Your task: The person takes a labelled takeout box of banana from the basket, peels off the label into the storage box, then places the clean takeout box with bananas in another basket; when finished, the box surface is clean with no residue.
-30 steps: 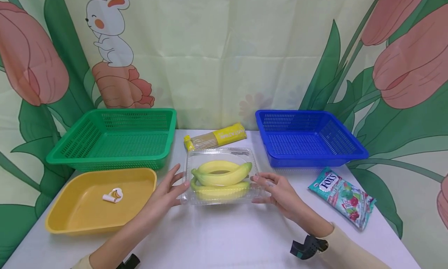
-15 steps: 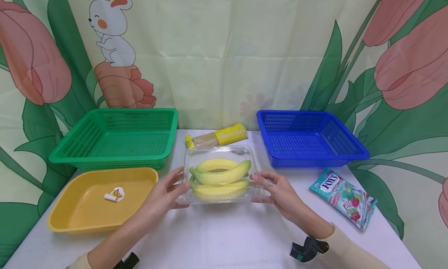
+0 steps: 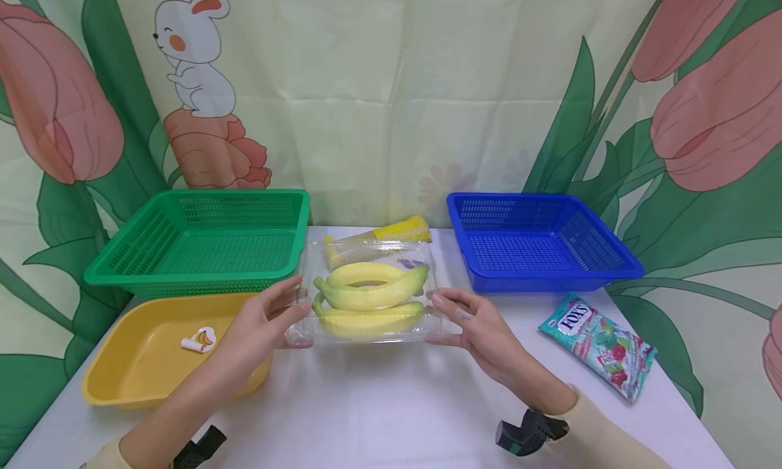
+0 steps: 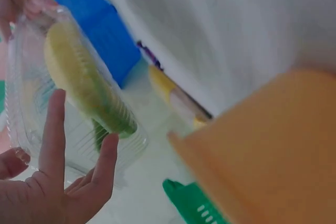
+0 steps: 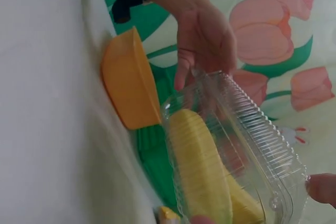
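Note:
Between my hands is a clear plastic clamshell box point(image 3: 366, 338) with yellow-green bananas point(image 3: 369, 296) inside. My left hand point(image 3: 253, 330) grips its left side, thumb above and fingers lower down. On the opposite side my right hand point(image 3: 482, 330) pinches the edge, thumb and fingers apart on the plastic. The lid is down over the bananas. In the right wrist view the box point(image 5: 262, 145) is held off the white table, tilted in that picture. Part of a yellow pack of dry noodles point(image 3: 406, 229) shows through and behind the box's far edge.
A green basket point(image 3: 214, 284) stands at the back left, a blue basket point(image 3: 550, 279) at the back right. Nearer on the left is a yellow tub point(image 3: 140, 381), with a small white banana-print piece point(image 3: 200, 340) in it. A FOX'S candy bag point(image 3: 601, 350) lies at the right.
Both hands have carried the box up and a little to the left. It now covers more of the noodle pack, and my left hand overlaps the yellow tub's edge.

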A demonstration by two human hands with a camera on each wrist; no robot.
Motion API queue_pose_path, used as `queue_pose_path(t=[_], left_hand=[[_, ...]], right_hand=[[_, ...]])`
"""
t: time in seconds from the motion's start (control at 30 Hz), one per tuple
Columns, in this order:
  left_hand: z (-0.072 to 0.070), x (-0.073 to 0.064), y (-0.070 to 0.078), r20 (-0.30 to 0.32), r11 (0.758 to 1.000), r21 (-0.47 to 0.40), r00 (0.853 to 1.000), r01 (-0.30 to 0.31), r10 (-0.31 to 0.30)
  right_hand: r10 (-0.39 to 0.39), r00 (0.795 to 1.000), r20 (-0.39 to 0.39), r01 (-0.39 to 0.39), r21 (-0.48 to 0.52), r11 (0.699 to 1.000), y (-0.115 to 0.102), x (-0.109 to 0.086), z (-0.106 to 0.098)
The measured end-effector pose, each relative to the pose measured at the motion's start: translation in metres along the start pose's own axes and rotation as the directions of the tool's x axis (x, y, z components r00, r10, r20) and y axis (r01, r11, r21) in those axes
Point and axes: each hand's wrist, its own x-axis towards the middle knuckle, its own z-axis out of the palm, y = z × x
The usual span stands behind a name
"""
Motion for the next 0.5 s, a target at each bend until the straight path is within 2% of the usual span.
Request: queue_pose_path(t=[0.17,0.5], left_hand=[[-0.017,0.002,0.01,-0.029,0.992,0.123,1.0,0.005,-0.001],[-0.049,0.009,0.019,-0.054,0.986,0.161,0.997,-0.041,0.051]], right_hand=[[-0.025,1.0,0.015,0.024,0.016,1.0,-0.008,0.0,0.009],[-0.085,0.994,0.061,0.08,0.081,0.993,-0.02,0.011,0.028]])
